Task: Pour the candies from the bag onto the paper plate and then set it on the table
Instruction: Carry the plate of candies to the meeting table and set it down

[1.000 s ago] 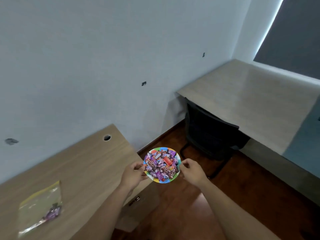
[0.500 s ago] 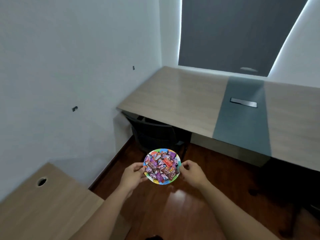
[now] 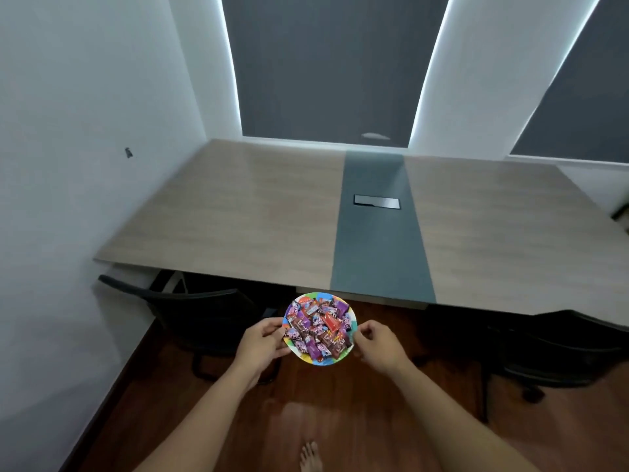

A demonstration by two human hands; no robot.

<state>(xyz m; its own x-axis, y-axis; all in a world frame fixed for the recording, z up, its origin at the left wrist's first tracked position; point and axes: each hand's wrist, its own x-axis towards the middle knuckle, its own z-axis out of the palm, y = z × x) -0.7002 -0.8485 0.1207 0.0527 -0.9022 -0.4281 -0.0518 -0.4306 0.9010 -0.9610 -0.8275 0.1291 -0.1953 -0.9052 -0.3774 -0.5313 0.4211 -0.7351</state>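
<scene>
A small colourful paper plate point(image 3: 311, 358) heaped with wrapped candies point(image 3: 319, 327) hangs level in the air over the wooden floor, just short of the near edge of a large wood-topped table point(image 3: 245, 212). My left hand point(image 3: 261, 345) pinches the plate's left rim. On the opposite rim my right hand point(image 3: 378, 345) grips it. The bag is out of view.
The table has a grey centre strip point(image 3: 377, 233) with a black cable hatch point(image 3: 376, 201). Black chairs stand tucked under it at the left point(image 3: 190, 308) and the right point(image 3: 558, 349). A white wall runs along the left. My bare foot point(image 3: 310, 458) shows at the bottom.
My view has swung right, from the small side desk with the bag to the big table, which now faces me. Both hands keep holding the plate in front of me.
</scene>
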